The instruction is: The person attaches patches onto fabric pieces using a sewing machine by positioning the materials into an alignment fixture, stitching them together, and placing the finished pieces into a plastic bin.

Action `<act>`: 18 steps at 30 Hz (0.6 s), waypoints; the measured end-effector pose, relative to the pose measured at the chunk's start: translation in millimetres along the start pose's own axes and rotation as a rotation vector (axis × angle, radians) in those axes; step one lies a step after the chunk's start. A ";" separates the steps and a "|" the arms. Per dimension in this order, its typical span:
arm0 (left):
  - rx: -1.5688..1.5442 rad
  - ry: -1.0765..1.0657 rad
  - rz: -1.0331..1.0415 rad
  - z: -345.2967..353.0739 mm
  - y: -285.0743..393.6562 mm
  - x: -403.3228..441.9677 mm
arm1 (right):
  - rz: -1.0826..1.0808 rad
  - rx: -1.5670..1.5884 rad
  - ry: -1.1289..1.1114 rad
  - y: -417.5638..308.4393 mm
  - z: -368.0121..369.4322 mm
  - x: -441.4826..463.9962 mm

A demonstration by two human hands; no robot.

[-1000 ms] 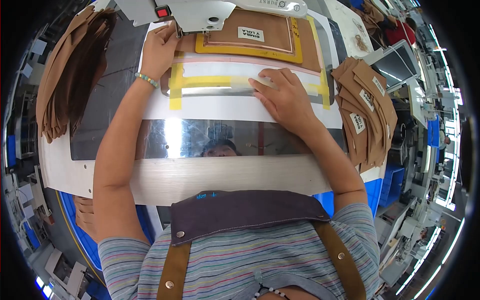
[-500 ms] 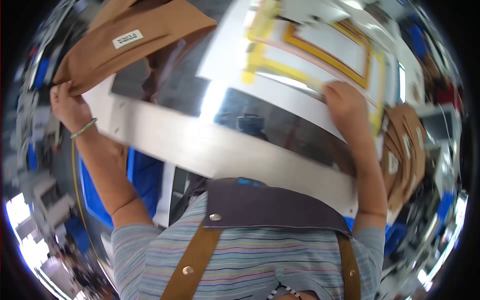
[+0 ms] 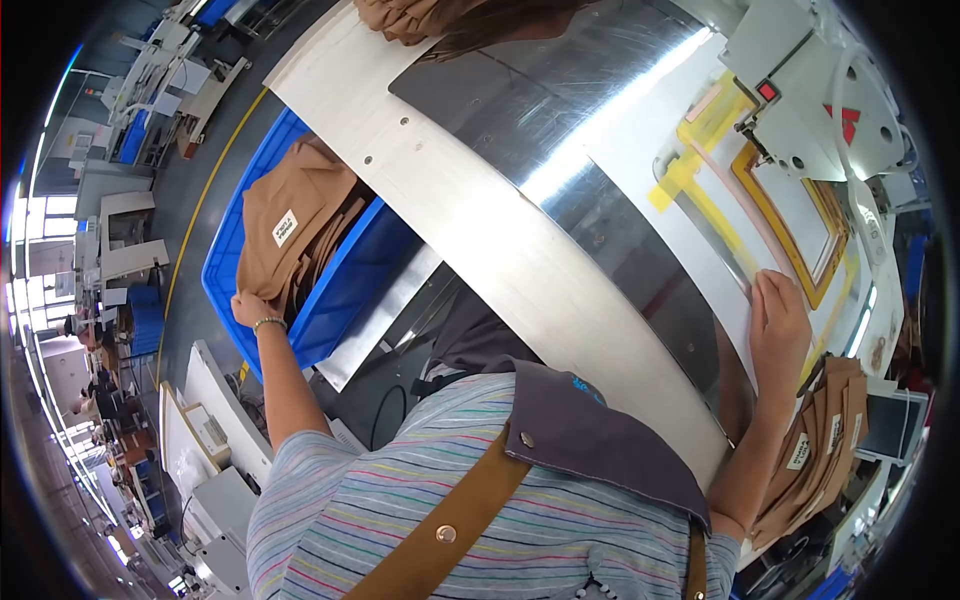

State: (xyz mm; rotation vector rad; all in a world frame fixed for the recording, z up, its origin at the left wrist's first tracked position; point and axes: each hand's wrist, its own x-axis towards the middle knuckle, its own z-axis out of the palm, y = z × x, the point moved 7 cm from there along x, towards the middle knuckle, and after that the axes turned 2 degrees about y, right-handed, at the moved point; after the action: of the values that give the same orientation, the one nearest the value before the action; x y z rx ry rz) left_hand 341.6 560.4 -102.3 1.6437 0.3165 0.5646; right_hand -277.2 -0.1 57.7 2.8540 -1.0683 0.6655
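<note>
Brown labelled piece [image 3: 290, 185] sits atop others in the blue bin [image 3: 345, 300], just beyond the left hand [image 3: 258, 308]. Tabletop [image 3: 470, 215] stands between the hands, its edge clear of the bin hand. Taped template [image 3: 680, 172] is at the right hand [image 3: 780, 315], yellow frame [image 3: 781, 246] just past its fingertips, machine head [image 3: 815, 95] farther. Brown stack [image 3: 815, 450] behind the right hand; bunched brown pile [image 3: 415, 15] well beyond the left. Left arm out — fingers pinching the piece's edge. Right arm bent, fingers together — can't tell if gripping.
</note>
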 end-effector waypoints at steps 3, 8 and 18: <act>0.183 -0.016 -0.017 -24.6 -37.2 27.4 | 0.001 0.006 -0.002 0.1 -1.3 -0.4; 1.033 0.110 0.423 -1.9 30.3 -6.2 | 0.002 0.053 0.001 -0.8 -3.2 -0.4; 0.996 -0.851 1.227 187.4 47.3 -133.7 | -0.009 0.096 0.018 6.8 1.0 -3.1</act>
State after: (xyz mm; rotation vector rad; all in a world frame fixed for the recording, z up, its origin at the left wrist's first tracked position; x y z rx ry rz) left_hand 323.4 326.3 -93.5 2.7883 -1.3355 0.5230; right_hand -283.2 -3.6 54.7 2.9249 -1.0492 0.7602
